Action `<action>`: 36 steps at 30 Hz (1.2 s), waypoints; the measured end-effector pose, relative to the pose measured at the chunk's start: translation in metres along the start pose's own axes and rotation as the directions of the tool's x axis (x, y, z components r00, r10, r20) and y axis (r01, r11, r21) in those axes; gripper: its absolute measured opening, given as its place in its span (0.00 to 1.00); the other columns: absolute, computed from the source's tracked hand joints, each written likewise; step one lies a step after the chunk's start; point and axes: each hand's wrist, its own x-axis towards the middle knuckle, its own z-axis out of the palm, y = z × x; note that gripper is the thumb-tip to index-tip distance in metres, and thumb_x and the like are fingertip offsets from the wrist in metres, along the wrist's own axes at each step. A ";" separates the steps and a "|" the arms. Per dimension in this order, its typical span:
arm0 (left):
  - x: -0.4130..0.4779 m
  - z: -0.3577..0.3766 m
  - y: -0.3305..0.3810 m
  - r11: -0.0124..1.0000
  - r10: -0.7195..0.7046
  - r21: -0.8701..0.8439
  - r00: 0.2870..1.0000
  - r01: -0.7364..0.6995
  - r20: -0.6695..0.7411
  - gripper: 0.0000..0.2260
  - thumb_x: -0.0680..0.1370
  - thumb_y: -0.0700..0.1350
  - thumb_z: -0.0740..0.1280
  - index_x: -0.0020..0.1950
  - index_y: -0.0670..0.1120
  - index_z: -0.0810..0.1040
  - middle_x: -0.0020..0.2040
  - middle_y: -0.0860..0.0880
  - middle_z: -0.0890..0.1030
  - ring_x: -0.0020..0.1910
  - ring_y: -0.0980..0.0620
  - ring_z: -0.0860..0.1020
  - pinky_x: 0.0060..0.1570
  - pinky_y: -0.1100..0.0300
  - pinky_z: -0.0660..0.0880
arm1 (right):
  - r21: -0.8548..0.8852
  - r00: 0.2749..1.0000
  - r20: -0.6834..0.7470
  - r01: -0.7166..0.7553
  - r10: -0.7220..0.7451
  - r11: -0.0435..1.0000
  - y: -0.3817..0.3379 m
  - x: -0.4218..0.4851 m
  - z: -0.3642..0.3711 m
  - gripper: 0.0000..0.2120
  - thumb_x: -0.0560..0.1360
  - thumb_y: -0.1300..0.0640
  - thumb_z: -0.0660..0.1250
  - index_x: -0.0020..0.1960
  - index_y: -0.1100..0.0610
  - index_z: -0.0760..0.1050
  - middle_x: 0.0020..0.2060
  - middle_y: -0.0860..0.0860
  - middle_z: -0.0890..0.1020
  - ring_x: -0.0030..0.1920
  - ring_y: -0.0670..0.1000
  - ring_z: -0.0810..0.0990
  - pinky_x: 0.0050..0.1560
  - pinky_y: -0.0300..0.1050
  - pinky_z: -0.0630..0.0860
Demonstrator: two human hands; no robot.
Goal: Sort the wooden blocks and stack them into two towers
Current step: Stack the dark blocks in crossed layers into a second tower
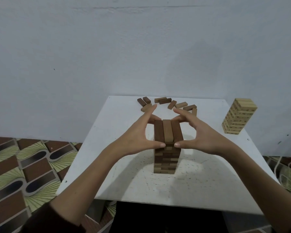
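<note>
A tower of dark and mid-brown wooden blocks (166, 158) stands in the middle of the white table (200, 185). Its top layer (168, 132) is three blocks laid side by side, pointing away from me. My left hand (138, 135) and my right hand (203, 135) pinch this layer lengthwise from either side: both thumbs press its near end and the curled fingers reach its far end. My left index finger sticks out straight. A second tower of pale wooden blocks (238, 115) stands at the table's far right.
Several loose brown blocks (165, 100) lie scattered along the table's far edge, just beyond my fingers. A plain wall rises behind the table. Patterned floor (23, 165) shows on the left, and cords hang at the right edge.
</note>
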 end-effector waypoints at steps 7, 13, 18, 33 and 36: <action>-0.003 0.003 0.000 1.000 0.004 -0.022 1.000 -0.004 -0.002 0.47 0.68 0.46 0.77 0.77 0.54 0.48 0.66 0.56 0.70 0.68 0.61 0.66 0.70 0.56 0.61 | 0.006 1.000 0.016 0.017 -0.017 1.000 -0.001 0.000 0.002 0.45 0.65 0.51 0.77 0.73 0.40 0.53 0.62 0.33 0.68 0.60 0.24 0.62 0.57 0.23 0.55; -0.002 0.008 -0.001 0.998 -0.005 -0.067 1.000 0.003 -0.028 0.47 0.68 0.45 0.77 0.77 0.54 0.49 0.66 0.57 0.71 0.68 0.61 0.66 0.71 0.54 0.61 | 0.029 1.000 0.009 0.003 -0.003 1.000 -0.008 0.000 0.005 0.44 0.67 0.54 0.76 0.73 0.42 0.54 0.62 0.36 0.69 0.62 0.33 0.65 0.66 0.38 0.56; -0.001 0.010 -0.001 0.997 -0.012 -0.078 0.999 0.009 -0.040 0.46 0.69 0.45 0.76 0.77 0.54 0.50 0.64 0.57 0.72 0.67 0.59 0.67 0.71 0.54 0.61 | 0.034 1.000 0.010 -0.012 0.012 0.999 -0.010 0.000 0.006 0.41 0.67 0.55 0.76 0.71 0.41 0.55 0.55 0.28 0.66 0.54 0.23 0.63 0.64 0.35 0.56; 0.001 0.016 -0.009 0.976 -0.068 -0.210 0.998 0.063 -0.017 0.48 0.64 0.49 0.75 0.77 0.54 0.50 0.62 0.54 0.73 0.66 0.56 0.69 0.70 0.47 0.63 | 0.216 1.000 -0.001 -0.024 0.025 0.976 -0.008 0.001 0.014 0.41 0.68 0.62 0.75 0.71 0.42 0.56 0.61 0.45 0.72 0.67 0.44 0.68 0.73 0.48 0.56; 0.002 0.017 -0.009 0.970 -0.072 -0.234 0.997 0.067 -0.015 0.48 0.64 0.48 0.75 0.77 0.54 0.50 0.62 0.54 0.73 0.66 0.56 0.70 0.70 0.47 0.64 | 0.229 1.000 -0.008 -0.028 0.030 0.973 -0.008 0.000 0.015 0.42 0.68 0.62 0.75 0.71 0.42 0.55 0.61 0.46 0.72 0.67 0.45 0.68 0.74 0.50 0.57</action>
